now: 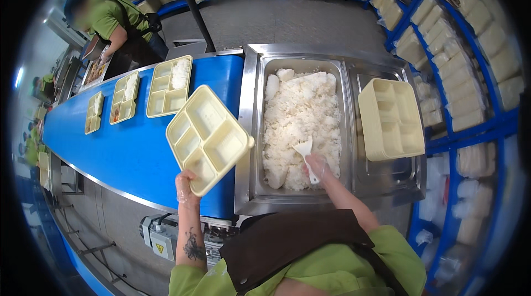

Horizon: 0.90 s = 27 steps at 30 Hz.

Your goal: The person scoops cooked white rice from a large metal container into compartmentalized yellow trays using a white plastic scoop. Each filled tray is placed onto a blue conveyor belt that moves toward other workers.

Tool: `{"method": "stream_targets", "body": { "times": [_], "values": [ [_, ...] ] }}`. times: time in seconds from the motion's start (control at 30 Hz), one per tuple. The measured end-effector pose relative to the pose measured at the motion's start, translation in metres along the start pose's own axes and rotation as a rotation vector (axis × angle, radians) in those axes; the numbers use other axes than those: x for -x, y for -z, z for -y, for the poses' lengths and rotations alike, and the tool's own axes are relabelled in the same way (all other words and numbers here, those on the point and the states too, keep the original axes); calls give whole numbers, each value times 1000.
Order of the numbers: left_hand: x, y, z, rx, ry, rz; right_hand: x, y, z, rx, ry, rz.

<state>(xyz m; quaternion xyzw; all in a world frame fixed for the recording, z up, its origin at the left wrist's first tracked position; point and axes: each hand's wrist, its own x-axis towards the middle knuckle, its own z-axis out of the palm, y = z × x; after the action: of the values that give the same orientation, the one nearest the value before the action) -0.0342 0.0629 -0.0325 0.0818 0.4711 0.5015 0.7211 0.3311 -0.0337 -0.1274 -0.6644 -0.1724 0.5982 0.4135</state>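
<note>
My left hand (186, 186), in a clear glove, grips the near corner of a pale yellow compartment tray (218, 138). The tray is tilted above the blue conveyor belt, and no food shows in its compartments. In my right hand (319, 166) is a white rice paddle (303, 149), its blade at the surface of the cooked white rice (301, 105). The rice fills much of a deep steel pan (259, 130) set in the counter just right of the belt.
A stack of yellow trays (390, 121) stands right of the rice pan. Along the blue belt (133, 157) sit several trays, some with rice (180, 73). A co-worker (119, 19) in green stands at the far left. Blue shelves (451, 144) with wrapped tray stacks line the right side.
</note>
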Motion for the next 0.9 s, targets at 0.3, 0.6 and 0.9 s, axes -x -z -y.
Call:
{"method": "stream_targets", "body": {
  "times": [0.3, 0.6, 0.9],
  "values": [
    [25, -16, 7, -59, 99, 164, -85, -18, -9, -165, 118, 17],
    [0, -78, 80, -414, 28, 270, -39, 4, 11, -152, 192, 102],
    [-12, -143, 146, -350, 55, 318, 8, -27, 76, 1295, 268, -375]
  ]
}}
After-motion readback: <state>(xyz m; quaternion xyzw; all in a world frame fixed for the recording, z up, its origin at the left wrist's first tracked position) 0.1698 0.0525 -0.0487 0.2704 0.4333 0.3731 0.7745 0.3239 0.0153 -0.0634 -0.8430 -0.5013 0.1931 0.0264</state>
